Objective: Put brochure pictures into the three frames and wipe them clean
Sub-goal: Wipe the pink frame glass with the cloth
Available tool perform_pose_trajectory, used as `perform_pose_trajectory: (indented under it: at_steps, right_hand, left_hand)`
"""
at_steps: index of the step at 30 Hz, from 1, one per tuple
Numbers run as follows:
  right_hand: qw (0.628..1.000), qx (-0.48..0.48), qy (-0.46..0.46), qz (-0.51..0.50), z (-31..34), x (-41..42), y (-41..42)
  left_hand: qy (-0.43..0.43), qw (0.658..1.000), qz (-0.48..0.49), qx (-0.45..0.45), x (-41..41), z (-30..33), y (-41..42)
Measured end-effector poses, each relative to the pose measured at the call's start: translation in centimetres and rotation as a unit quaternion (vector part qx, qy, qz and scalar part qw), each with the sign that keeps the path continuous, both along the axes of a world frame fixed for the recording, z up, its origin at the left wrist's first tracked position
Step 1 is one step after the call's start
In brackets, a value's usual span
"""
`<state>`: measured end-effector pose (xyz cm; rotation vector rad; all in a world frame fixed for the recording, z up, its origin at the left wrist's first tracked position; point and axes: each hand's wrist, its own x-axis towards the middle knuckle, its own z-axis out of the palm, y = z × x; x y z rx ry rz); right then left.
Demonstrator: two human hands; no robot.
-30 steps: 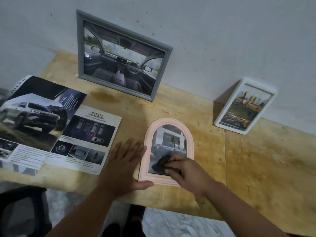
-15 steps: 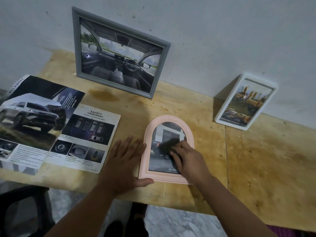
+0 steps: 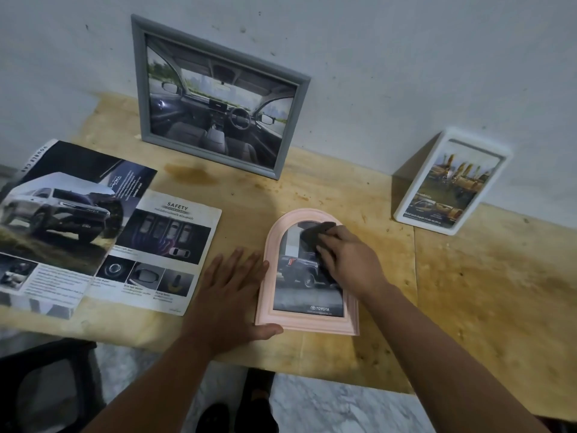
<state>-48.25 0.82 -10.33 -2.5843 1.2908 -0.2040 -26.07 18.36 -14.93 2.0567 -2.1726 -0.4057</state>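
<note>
A pale wall backs the wooden bench [image 3: 468,307], where the grey frame [image 3: 218,98] and white frame [image 3: 449,182] lean already filled. The pink arched frame [image 3: 307,273] lies flat at the front edge, the left hand [image 3: 231,289] spread flat bracing it while the right hand [image 3: 349,260] grips a dark cloth [image 3: 315,234] on its glass; wiping looks underway, the lower pane likely next.

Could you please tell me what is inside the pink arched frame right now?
The pink arched frame holds a brochure picture of a dark car with a Toyota logo below. Its upper right is covered by the right hand and dark cloth.
</note>
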Motion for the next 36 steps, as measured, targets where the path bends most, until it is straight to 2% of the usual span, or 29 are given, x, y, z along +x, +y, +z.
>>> perform_pose_trajectory:
  at_steps: [5,10,13,14,16,18,19,21,26,29,32,34,36]
  right_hand:
    - [0.999,0.005,0.028,0.043,-0.3,-2.9,5.3]
    - [0.984,0.132,0.022,0.119,1.3,-4.9,8.3]
    - [0.974,0.212,-0.016,0.083,3.0,-3.7,4.9]
    - [0.976,0.205,-0.051,0.047,3.3,-3.1,3.5]
    - [0.99,0.112,-0.089,-0.006,3.4,-1.7,0.9]
    - [0.998,0.024,-0.048,-0.011,2.5,-0.9,-0.3]
    - [1.0,0.008,-0.012,0.0,1.9,-0.8,-0.3]
    - [0.999,0.008,0.041,0.019,0.7,-1.6,0.8]
    - [0.999,0.05,0.021,-0.003,0.5,-4.6,5.7]
    - [0.988,0.154,-0.003,0.019,1.4,-5.4,8.6]
    - [0.965,0.26,-0.004,0.031,3.5,-4.7,7.3]
    - [0.969,0.242,-0.037,-0.008,4.5,-3.2,4.6]
    - [0.989,0.126,-0.056,-0.052,4.1,-1.6,1.8]
  left_hand:
    - [0.014,1.0,-0.003,-0.01,0.2,-0.1,0.2]
    - [0.027,1.0,-0.002,-0.007,0.3,0.0,0.1]
    - [0.024,1.0,-0.005,0.0,0.2,0.1,0.2]
    - [0.021,1.0,-0.006,0.0,0.2,0.1,0.2]
    - [0.016,1.0,-0.004,-0.003,0.1,0.1,0.1]
    - [0.009,1.0,-0.001,-0.009,0.0,0.1,0.1]
    - [0.007,1.0,-0.001,-0.013,-0.1,0.0,0.1]
    - [0.006,1.0,-0.003,-0.021,-0.1,0.0,0.1]
    - [0.018,0.999,-0.005,-0.036,0.1,-0.1,0.2]
    - [0.035,0.999,0.0,-0.033,0.3,-0.1,0.3]
    - [0.043,0.998,0.003,-0.035,0.3,0.0,0.3]
    - [0.044,0.998,0.0,-0.041,0.4,0.0,0.3]
    - [0.045,0.998,0.001,-0.05,0.4,-0.1,0.4]
